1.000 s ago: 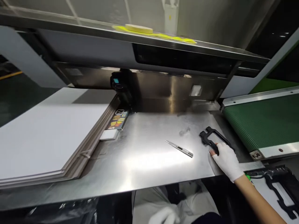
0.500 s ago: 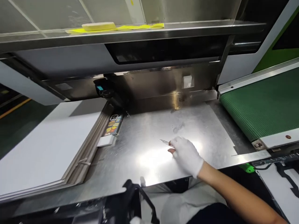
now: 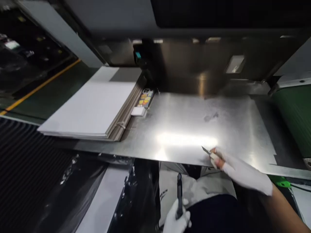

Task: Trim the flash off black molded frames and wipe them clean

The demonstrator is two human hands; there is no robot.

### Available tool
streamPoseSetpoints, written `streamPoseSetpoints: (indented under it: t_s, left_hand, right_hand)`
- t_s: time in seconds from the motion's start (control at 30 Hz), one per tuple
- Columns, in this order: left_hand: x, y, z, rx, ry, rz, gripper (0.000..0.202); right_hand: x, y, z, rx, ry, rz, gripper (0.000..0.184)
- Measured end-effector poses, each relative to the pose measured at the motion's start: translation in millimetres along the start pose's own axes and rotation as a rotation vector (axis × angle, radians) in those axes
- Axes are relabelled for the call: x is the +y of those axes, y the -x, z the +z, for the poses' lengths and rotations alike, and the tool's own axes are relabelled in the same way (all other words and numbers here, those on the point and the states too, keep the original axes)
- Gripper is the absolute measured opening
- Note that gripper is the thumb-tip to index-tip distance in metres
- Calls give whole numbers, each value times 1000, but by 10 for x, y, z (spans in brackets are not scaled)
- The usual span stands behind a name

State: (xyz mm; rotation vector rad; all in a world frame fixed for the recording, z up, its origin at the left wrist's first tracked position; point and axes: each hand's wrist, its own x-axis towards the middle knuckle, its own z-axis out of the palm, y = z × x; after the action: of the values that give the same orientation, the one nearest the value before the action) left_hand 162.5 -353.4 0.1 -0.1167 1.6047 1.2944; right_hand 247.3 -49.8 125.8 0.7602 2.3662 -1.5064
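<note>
My right grip [image 3: 233, 166]: pinching the knife [image 3: 209, 153] above the tabletop [image 3: 184, 113] near its front edge, tip forward-left, presumably for safety. Left grip [image 3: 175, 218]: wrapped around the black part [image 3: 179, 195], upright above my lap [image 3: 201, 185], seemingly for steadiness.

The gloves [image 3: 245, 171] are white, the narrow part [image 3: 179, 191] black.

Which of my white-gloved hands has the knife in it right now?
The right hand: it grips the knife, blade tip pointing away and to the left. The left hand instead holds a black part.
</note>
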Motion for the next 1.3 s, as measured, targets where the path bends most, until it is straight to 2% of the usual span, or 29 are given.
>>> streamPoseSetpoints:
  t_s: [0.07, 0.13, 0.23, 0.33, 0.43, 0.73, 0.9, 1.0, 1.07, 1.13, 1.2, 1.23, 1.3]
  left_hand:
    - [6, 79, 55, -32, -57, -13, 27]
    - [69, 139, 92, -70, -112, 9, 16]
    - [177, 186, 132, -135, -194, 62, 10]
    - [235, 199, 165, -172, -218, 83, 11]
    - [238, 202, 178, -184, -211, 83, 9]
    - [84, 221, 180, -78, -206, 17, 14]
    - [153, 249, 268, -55, -200, -29, 14]
    - [237, 259, 265, -57, -220, -34, 16]
    - [315, 250, 177, -127, -247, -24, 21]
    - [394, 229, 35, -295, -231, -16, 32]
    - [442, 203, -92, -459, -183, -30, 44]
    - [446, 191, -125, -479, -209, -35, 46]
    - [412, 174, -109, -349, -440, 1, 38]
  right_hand:
    - [82, 270, 368, -234, -83, -51, 43]
    - [173, 403, 819, -343, -43, -37, 45]
    - [277, 400, 1411, -253, 123, 77, 44]
    - [271, 309, 1667, -218, 226, 137, 40]
    - [200, 273, 1668, -243, 224, 159, 40]
    - [174, 326, 1693, -221, 36, 287, 43]
    - [165, 314, 1772, -202, 48, 338, 43]
    - [206, 326, 1754, -168, 6, 292, 42]
    - [274, 363, 1671, -148, -61, 200, 45]
    - [365, 422, 1541, -106, -122, 130, 53]
    - [451, 491, 1412, -53, -162, 135, 58]
    - [482, 523, 1366, -38, -175, 147, 59]
    - [509, 573, 1339, -61, -163, 156, 58]
